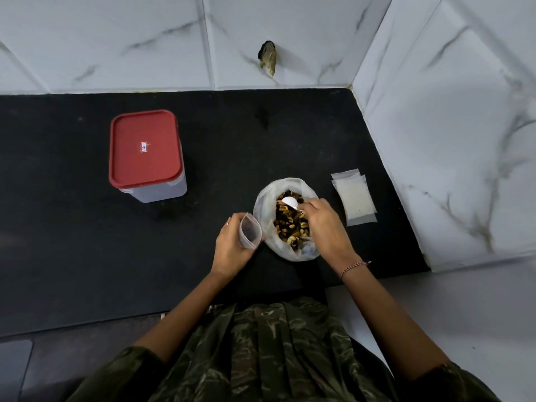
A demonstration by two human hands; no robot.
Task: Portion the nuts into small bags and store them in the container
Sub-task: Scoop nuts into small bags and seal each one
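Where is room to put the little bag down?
Bare counter lies between the red-lidded container and the nut bag, and left of the left hand. It is crowded from the nut bag to the spare bags.

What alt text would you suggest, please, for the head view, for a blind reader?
The right hand dips a white spoon into an open bag of mixed nuts while the left hand holds a small bag open beside it. A red-lidded container stands closed on the black counter.
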